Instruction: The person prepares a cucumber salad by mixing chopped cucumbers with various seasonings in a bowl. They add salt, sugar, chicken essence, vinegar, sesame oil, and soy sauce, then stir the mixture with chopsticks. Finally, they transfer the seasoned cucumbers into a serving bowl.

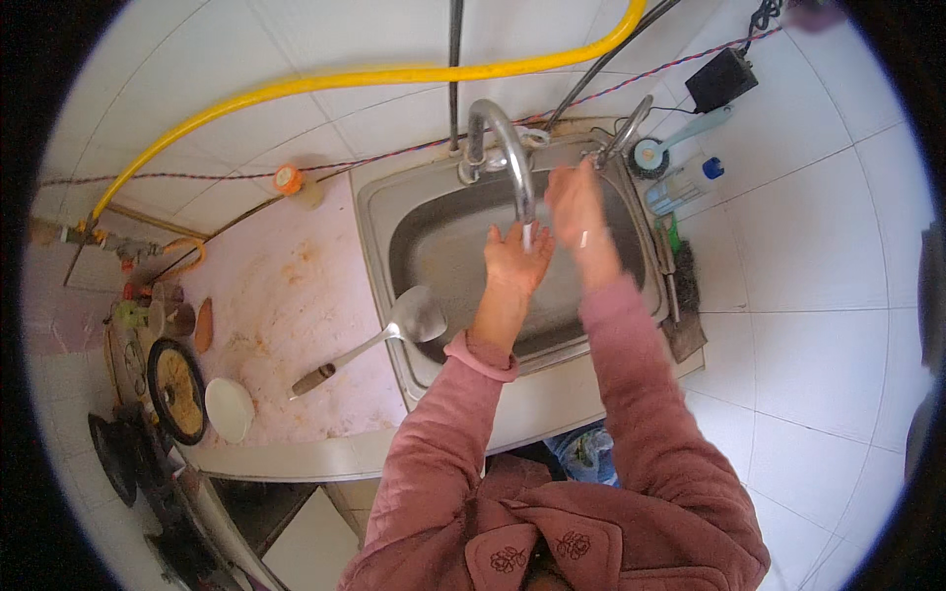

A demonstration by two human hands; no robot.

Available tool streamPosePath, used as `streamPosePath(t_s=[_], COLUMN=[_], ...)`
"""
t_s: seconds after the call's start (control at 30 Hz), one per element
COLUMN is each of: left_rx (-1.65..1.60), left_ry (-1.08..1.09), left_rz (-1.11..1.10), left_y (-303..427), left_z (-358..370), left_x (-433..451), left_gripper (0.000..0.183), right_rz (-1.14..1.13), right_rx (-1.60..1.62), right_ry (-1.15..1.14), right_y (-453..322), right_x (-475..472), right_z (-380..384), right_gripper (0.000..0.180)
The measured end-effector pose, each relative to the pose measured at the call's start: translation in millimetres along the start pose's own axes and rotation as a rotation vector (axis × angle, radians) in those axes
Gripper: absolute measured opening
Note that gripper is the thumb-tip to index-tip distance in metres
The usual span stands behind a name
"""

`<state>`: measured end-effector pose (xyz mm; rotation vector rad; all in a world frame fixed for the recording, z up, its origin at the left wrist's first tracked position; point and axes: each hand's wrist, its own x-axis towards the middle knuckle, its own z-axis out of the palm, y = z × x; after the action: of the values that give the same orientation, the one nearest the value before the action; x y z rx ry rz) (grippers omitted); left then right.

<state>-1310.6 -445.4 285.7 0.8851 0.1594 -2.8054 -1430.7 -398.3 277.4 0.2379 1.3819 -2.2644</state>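
Note:
Over the stainless steel sink (451,207), my left hand (515,260) is palm up with its fingers apart. It sits right under the spout of the chrome faucet (501,122), where a short stream of water shows at the fingers. My right hand (576,203), blurred, is raised to the right of the spout and holds nothing that I can make out; its finger pose is unclear. Left of my hands, a metal ladle (418,316) rests with its bowl over the sink's rim and its dark-ended handle on the counter.
The stained pink counter (303,295) carries an orange-capped jar (288,179), a white bowl (230,410) and a black-rimmed round lid (176,391). Right of the sink stand a blue-handled brush (650,156) and a blue-capped bottle (684,185). A yellow hose (355,77) runs along the tiled wall.

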Motion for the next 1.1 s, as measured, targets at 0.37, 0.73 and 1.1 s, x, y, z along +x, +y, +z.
streamPosePath(t_s=[0.37, 0.73, 1.1], left_rx=[0.902, 0.294, -0.078], left_ry=[0.216, -0.439, 0.16], left_rz=[0.202, -0.438, -0.03], left_y=[-22, 25, -16], left_z=[-76, -33, -10], left_x=[28, 23, 25], left_gripper=[0.037, 0.053, 0.023], right_rz=[-0.26, 0.217, -1.313], right_rx=[-0.932, 0.012, -1.758], right_ry=[-0.365, -0.226, -0.304], right_y=[103, 75, -62], right_x=[-98, -80, -11], right_z=[-25, -30, -7], right_gripper=[0.049, 0.011, 0.037])
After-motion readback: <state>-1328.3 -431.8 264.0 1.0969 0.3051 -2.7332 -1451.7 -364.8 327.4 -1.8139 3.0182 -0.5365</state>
